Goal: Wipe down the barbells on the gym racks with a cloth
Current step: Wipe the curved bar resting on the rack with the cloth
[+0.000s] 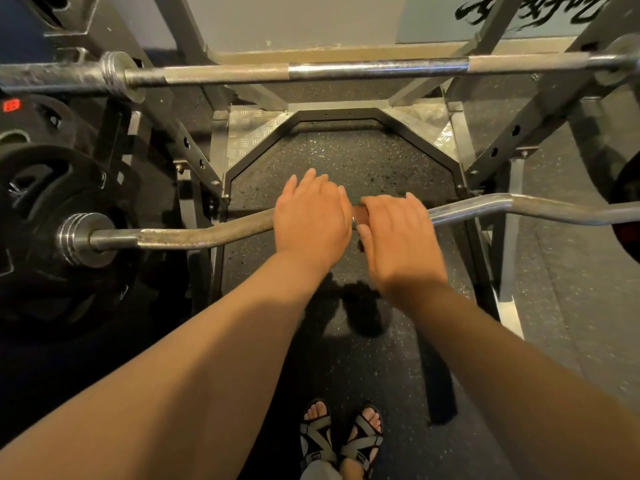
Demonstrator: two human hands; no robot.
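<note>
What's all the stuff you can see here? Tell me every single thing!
curved bar: one, silver, across the middle, on the rack
straight barbell: one, silver, higher up at the back
cloth: one, brownish, on the curved bar between the hands, mostly hidden
weight plates: several, black, at the left; exact number unclear
rack: one, grey metal, around both bars
floor: black with pale speckles, underneath
wall writing: black, top right
sandals: two, grey and black, on the feet at the bottom
left hand: one, resting over the curved bar
right hand: one, holding the cloth on the curved bar
</note>
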